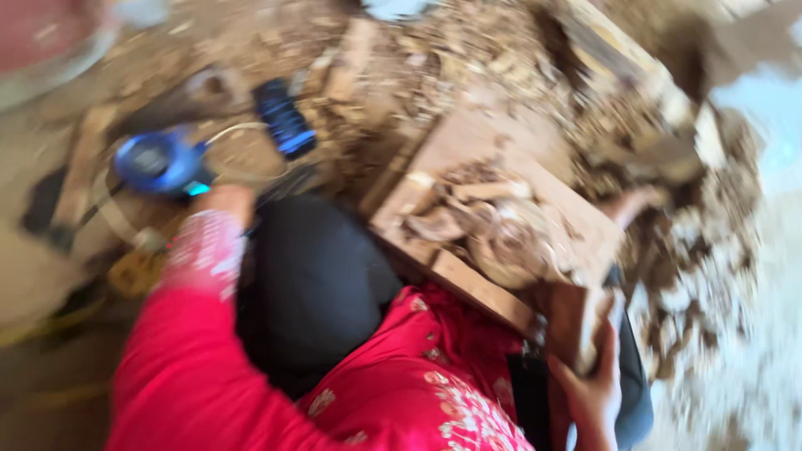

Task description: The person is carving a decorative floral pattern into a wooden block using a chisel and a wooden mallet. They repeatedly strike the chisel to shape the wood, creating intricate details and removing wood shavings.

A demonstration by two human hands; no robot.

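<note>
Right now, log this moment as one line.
left hand: reaching toward blue tool | right hand: gripping carved wood panel | floor: wood chips

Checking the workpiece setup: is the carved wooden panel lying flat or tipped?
Tipped: the carved wooden panel slants across the lap, with the right hand gripping its lower corner; blur hides finer detail.

A woodcarving workshop: wood chips (pixel 468 50) litter the floor around a carved wooden panel (pixel 493 225) and a blue power tool (pixel 159 163).
</note>
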